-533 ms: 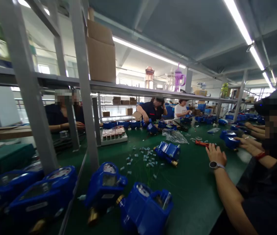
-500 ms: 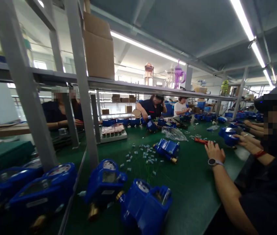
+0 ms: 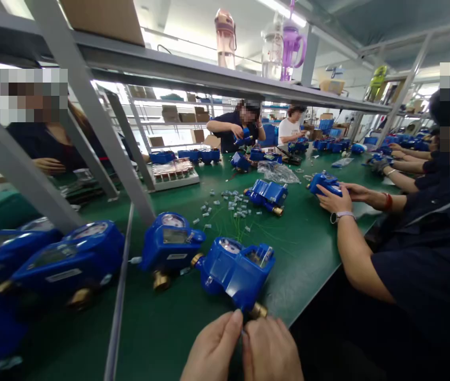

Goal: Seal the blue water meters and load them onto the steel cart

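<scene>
At the bottom middle my left hand (image 3: 215,346) is closed, thumb and fingertips pinched together at the near side of a blue water meter (image 3: 231,275). Right beside it my right hand (image 3: 271,349) is closed too, below the meter's brass fitting (image 3: 259,310). Whatever the fingertips hold is too small and hidden to make out. A second blue water meter (image 3: 171,243) stands just to the left. Behind the near meter lie many small pale-blue tags (image 3: 235,203) with thin green wires (image 3: 231,226).
Another meter (image 3: 268,196) lies farther back on the green tabletop (image 3: 304,248). More meters (image 3: 70,254) fill the left, beyond a metal strip (image 3: 119,296). Grey shelf posts (image 3: 101,121) rise at left. At right a co-worker's hands (image 3: 338,197) hold a meter (image 3: 324,182).
My hands have come into view at the bottom, at the near meter. The view has tilted down. The co-worker at right has brought a blue meter closer and now holds it with both hands.
</scene>
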{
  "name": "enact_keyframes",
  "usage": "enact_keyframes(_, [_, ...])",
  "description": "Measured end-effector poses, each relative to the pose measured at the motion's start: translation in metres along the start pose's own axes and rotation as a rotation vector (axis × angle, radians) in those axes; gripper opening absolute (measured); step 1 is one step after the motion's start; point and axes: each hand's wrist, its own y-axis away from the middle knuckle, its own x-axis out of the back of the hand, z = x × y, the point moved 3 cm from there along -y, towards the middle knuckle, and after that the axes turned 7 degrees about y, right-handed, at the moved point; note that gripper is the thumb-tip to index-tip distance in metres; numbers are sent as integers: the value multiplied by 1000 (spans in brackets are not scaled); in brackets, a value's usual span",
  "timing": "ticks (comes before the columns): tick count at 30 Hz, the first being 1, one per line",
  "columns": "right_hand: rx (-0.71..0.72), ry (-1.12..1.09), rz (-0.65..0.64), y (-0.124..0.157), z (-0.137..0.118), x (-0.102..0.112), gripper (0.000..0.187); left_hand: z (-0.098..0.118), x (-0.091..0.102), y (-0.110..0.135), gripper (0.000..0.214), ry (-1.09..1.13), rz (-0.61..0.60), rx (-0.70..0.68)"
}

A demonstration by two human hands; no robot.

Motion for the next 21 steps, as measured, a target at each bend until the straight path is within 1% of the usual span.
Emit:
enact_keyframes(1, [-110, -116, -115, -1, 4, -3, 33, -2, 0, 1, 53, -5, 7, -15])
enact_keyframes(2, [-267, -263, -256, -2, 9, -7, 36, -4, 0, 1, 52, -14, 18, -33])
enact_keyframes(4, [-613, -545, -592, 5, 14, -17, 42, -9, 1, 0, 48, -35, 40, -56])
enact_keyframes(5, [-726, -623, -702, 8, 14, -20, 44, -10, 3, -1, 47, -36, 45, -55])
enact_keyframes(6, [-766, -633, -727, 9, 13, -21, 44, -11, 4, -3, 46, -22, 46, -46])
enact_keyframes(7, [-719, -581, -671, 8, 11, -19, 43, -11, 5, -4, 45, 9, 43, -25])
enact_keyframes(8, [-610, -479, -550, 5, 9, -16, 41, -10, 6, -5, 43, 54, 43, 4])
enact_keyframes(10, [-322, -206, -259, -4, 1, -6, 35, -8, 8, -7, 40, 156, 70, 62])
enact_keyframes(11, [-167, -68, -148, -9, -5, -1, 32, -6, 9, -7, 40, 198, 96, 91])
enact_keyframes(12, [-31, 48, -79, -13, -10, 3, 29, -6, 10, -7, 39, 230, 120, 118])
enact_keyframes(13, [81, 139, -45, -17, -14, 5, 28, -5, 11, -6, 40, 255, 143, 138])
enact_keyframes(14, [173, 206, -38, -21, -17, 6, 27, -5, 12, -6, 41, 275, 154, 158])
enact_keyframes(16, [292, 282, -45, -27, -19, 8, 24, -7, 12, -6, 44, 305, 153, 191])
enact_keyframes(19, [363, 329, -61, -32, -17, 11, 15, -10, 13, -8, 47, 295, 147, 186])
enact_keyframes(21, [397, 333, -92, -32, -14, 12, 11, -11, 13, -9, 47, 238, 136, 139])
